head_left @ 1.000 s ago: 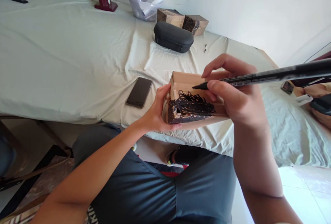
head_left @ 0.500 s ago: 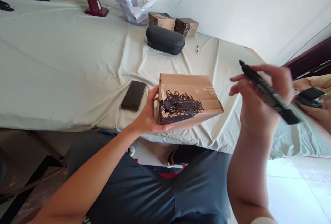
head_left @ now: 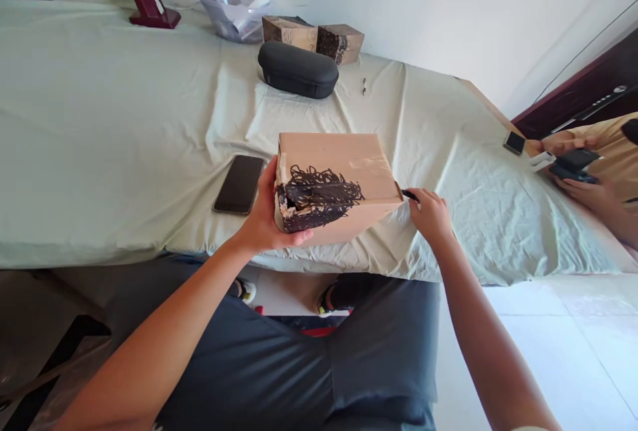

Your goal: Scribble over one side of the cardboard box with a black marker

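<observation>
A brown cardboard box is tilted at the front of the table, black scribbles covering its near left edge. My left hand is closed on the box's left end, thumb along the lower side and fingers behind. At the opposite end, my right hand grips a black marker, mostly hidden by the fingers. The marker's visible end reaches the box's right edge; whether it touches the cardboard I cannot tell. A dark-screened phone lies just left of my left hand.
Behind the box sit a black zip case, two smaller scribbled boxes, a small pen and a clear basket of papers. A dark red stand is at back left. Another person's hands hold a dark device at right.
My right hand has come down and left with the marker, from raised in the air to the box's right end. My left hand still holds the box. The view has shifted right.
</observation>
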Demonstrator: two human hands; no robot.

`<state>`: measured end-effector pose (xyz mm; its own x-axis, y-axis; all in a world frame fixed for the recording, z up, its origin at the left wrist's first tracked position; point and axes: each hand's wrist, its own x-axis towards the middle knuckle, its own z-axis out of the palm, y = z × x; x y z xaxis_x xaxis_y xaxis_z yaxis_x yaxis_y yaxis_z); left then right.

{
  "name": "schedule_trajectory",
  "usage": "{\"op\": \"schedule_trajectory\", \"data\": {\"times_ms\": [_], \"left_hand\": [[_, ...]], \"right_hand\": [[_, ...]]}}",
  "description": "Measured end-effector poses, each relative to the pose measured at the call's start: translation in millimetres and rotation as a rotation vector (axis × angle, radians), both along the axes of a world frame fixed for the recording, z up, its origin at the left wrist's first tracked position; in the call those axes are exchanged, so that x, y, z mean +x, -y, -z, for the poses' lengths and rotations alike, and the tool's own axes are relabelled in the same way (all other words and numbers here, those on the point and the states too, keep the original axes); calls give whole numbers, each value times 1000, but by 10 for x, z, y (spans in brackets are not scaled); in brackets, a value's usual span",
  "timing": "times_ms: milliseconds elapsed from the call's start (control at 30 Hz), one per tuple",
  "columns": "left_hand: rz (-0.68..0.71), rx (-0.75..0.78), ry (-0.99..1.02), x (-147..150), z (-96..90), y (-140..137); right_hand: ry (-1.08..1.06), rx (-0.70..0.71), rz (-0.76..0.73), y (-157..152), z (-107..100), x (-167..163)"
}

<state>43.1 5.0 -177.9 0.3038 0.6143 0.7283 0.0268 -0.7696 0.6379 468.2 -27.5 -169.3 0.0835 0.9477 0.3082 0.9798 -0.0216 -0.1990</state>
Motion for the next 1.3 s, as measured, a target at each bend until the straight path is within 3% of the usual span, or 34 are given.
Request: {"op": "schedule_trajectory", "data": {"times_ms": [133,333,533,733,1033,1300], "left_hand": [[1,-55,-20,-32,-1,37],[-9,-87,-17,-48,-31,96],[0,-51,-15,-59,-25,81],[-13,-64,-44,-75,-34,87],[-25,-73,-66,-81,-23,78],[-10,-125,-47,-61,-5,95]], "right_hand": [[164,-57,-13,-75,88,1],[149,24,-72,90,195,-47],[111,-24,-68,116,202,-112],[79,-74,-206,9,262,-237],[-69,76,-140,-13,231,-383],[-24,-2,-129,5,243,-487]]}}
